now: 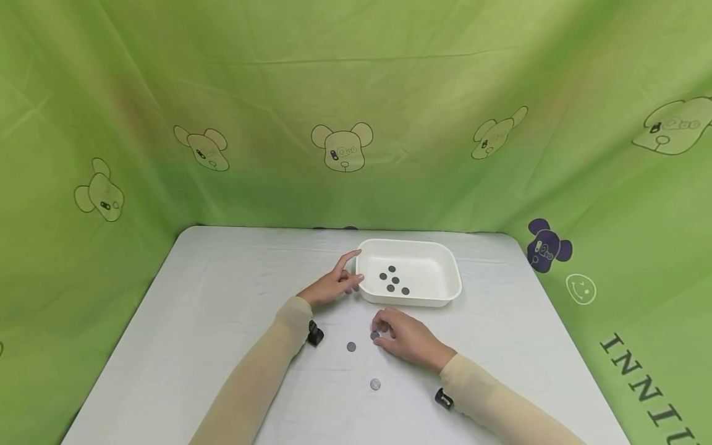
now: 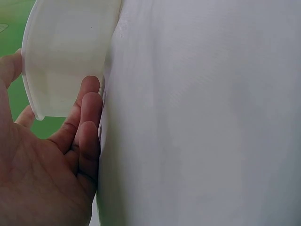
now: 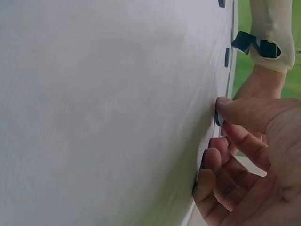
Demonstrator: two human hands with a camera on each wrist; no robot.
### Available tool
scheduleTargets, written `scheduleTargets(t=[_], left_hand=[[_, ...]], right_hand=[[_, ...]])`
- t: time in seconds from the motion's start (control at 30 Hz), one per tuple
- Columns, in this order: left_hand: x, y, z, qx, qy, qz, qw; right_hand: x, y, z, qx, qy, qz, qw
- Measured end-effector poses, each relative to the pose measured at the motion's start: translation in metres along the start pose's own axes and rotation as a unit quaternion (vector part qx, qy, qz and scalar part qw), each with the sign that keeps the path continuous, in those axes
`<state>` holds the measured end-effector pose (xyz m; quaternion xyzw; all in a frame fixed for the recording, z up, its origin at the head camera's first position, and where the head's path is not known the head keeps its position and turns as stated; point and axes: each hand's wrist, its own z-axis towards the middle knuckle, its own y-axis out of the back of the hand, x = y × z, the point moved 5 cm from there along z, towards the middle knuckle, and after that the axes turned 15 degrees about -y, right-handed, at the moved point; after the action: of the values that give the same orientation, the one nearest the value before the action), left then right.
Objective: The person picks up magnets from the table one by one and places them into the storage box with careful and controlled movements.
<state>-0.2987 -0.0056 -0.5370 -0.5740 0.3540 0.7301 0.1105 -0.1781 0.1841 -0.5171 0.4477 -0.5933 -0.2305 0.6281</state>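
Note:
My left hand (image 1: 325, 289) is at the left end of a white tray (image 1: 431, 272), touching its rim with extended digits. In the left wrist view, other fingers (image 2: 89, 106) rest low beside the tray's outer wall (image 2: 70, 47). In front of the tray, my right hand (image 1: 414, 340) pinches a small grey coin (image 1: 375, 335) at the tabletop. The right wrist view shows the thumb (image 3: 235, 110) against this coin, which is tilted, partly hidden by the fingers. Several dark coins (image 1: 395, 280) lie flat inside the tray, towards its left half.
One dark coin (image 1: 351, 347) lies on the white-covered table (image 1: 222, 290) between the forearms. A lighter silver coin (image 1: 375, 384) is nearer the front. Green printed cloth (image 1: 345, 74) hangs behind the table and along both sides.

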Motion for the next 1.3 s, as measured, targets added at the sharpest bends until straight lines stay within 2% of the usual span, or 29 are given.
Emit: scheduleTargets(t=[0.23, 0.5, 0.77, 1.0, 1.3], left_hand=[[0.0007, -0.0003, 0.0002, -0.001, -0.004, -0.004, 1.0000], [0.0023, 0.0005, 0.0011, 0.002, -0.004, -0.003, 1.0000], [0.0034, 0.0008, 0.0018, 0.002, -0.005, -0.001, 1.0000], [0.0035, 0.0014, 0.0018, 0.001, -0.005, -0.003, 1.0000], [0.0048, 0.0004, 0.0026, 0.003, -0.007, -0.006, 1.0000]], right_hand=[[0.0006, -0.0029, 0.0015, 0.028, 0.012, 0.014, 0.9994], [0.0007, -0.0065, 0.0027, 0.056, 0.048, 0.039, 0.9965], [0.0031, -0.0071, 0.0026, 0.077, 0.052, 0.054, 0.9942], [0.0035, -0.0052, 0.0030, 0.072, 0.059, 0.069, 0.9932], [0.0046, 0.0019, 0.0013, 0.038, 0.071, 0.084, 0.9932]])
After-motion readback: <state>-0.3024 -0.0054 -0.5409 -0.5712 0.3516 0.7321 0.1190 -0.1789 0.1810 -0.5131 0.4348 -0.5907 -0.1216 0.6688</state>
